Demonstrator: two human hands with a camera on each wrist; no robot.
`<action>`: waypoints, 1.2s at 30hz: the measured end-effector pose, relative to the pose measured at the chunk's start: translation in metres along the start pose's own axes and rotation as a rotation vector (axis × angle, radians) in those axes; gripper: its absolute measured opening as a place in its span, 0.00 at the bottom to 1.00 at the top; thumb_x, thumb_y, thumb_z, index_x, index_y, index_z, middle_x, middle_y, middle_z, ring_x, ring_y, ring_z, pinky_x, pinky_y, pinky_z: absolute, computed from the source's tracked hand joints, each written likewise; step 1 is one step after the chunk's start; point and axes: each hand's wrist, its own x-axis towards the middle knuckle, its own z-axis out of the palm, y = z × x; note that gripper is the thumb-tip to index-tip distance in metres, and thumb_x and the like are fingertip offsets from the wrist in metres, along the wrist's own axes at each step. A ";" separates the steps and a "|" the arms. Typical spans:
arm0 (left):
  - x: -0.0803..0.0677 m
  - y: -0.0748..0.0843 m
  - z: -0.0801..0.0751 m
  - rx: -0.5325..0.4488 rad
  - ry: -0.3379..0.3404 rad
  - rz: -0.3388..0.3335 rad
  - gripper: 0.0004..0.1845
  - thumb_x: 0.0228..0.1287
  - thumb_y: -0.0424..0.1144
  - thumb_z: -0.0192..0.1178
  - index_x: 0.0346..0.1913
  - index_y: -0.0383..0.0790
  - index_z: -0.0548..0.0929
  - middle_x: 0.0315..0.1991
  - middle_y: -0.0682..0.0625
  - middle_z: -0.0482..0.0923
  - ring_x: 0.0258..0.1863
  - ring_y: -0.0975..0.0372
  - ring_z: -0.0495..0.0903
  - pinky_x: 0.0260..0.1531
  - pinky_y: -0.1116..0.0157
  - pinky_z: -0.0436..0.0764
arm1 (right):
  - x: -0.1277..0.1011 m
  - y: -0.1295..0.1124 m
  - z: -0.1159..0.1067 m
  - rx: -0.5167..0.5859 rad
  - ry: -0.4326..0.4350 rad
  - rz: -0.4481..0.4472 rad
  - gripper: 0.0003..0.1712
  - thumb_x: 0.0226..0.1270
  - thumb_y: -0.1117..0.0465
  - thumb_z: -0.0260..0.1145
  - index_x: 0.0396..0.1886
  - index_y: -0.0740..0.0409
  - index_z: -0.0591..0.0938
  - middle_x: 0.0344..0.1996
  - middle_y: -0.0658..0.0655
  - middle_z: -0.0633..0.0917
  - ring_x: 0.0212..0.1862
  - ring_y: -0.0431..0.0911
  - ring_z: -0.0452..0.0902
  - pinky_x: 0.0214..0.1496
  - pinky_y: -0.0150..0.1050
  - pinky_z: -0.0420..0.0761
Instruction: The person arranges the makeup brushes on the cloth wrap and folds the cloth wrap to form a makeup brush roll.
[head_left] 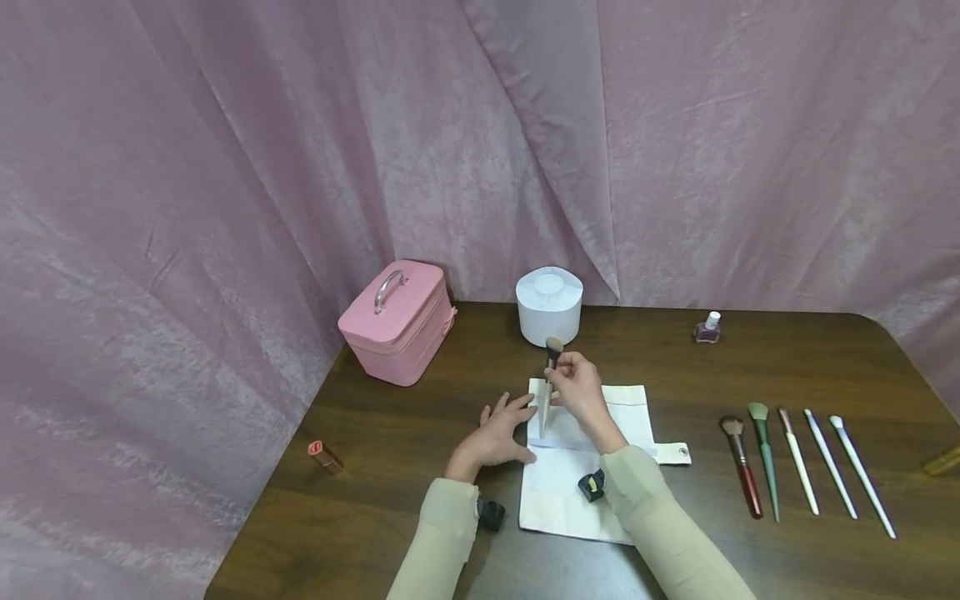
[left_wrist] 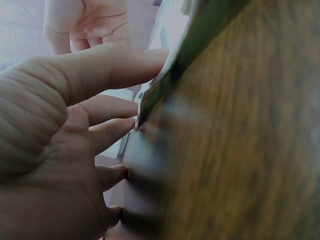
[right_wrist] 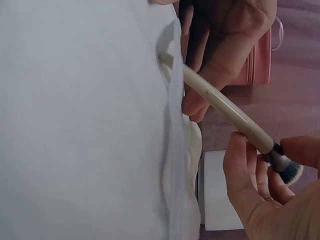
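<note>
1. Right hand: grip pinches a light-handled brush close to the bristle end; fingers bent about it.
2. Brush position: over the upper part of the white pouch, bristles pointing toward the back of the table. The handle's far end meets the pouch at a thin, translucent edge; depth of entry cannot be told.
3. Left hand: grip not closed; digits extended and spread, some tips touching the pouch's left edge.
4. Pouch edges: laid flat on the table; a snap strap projects past the right edge. The right sleeve covers part of the lower right.
5. Side room: a stretch of wood separates the strap from five brushes, set side by side without touching. Another separates the left hand from a lipstick.
6. Rear limit: white container near the pouch's upper edge; pink case at the back left; polish bottle near the back edge.
</note>
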 end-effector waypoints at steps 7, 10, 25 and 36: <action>-0.001 0.000 -0.003 -0.018 -0.002 0.001 0.42 0.55 0.34 0.75 0.74 0.37 0.70 0.79 0.50 0.55 0.80 0.45 0.40 0.72 0.39 0.38 | -0.001 0.001 0.001 -0.014 -0.044 0.026 0.14 0.73 0.69 0.61 0.53 0.73 0.75 0.37 0.62 0.81 0.31 0.46 0.79 0.32 0.42 0.87; -0.002 -0.001 -0.004 -0.019 -0.011 0.004 0.42 0.55 0.32 0.75 0.74 0.37 0.70 0.79 0.49 0.55 0.80 0.45 0.40 0.72 0.38 0.37 | -0.001 0.001 0.001 -0.024 -0.055 0.041 0.15 0.73 0.69 0.61 0.54 0.73 0.75 0.37 0.62 0.81 0.31 0.45 0.79 0.33 0.41 0.86; -0.005 0.000 -0.007 0.021 -0.045 0.000 0.44 0.57 0.33 0.74 0.76 0.40 0.67 0.80 0.49 0.54 0.80 0.47 0.40 0.73 0.39 0.39 | -0.009 -0.001 0.004 -0.169 -0.119 0.128 0.17 0.72 0.67 0.61 0.55 0.74 0.74 0.34 0.61 0.79 0.25 0.45 0.80 0.29 0.38 0.85; -0.003 0.004 -0.006 0.064 -0.040 -0.032 0.44 0.55 0.33 0.76 0.75 0.41 0.69 0.80 0.47 0.52 0.80 0.47 0.43 0.73 0.40 0.43 | -0.017 -0.002 0.007 -0.215 -0.127 0.182 0.15 0.71 0.68 0.60 0.52 0.73 0.73 0.34 0.63 0.81 0.28 0.45 0.80 0.29 0.37 0.85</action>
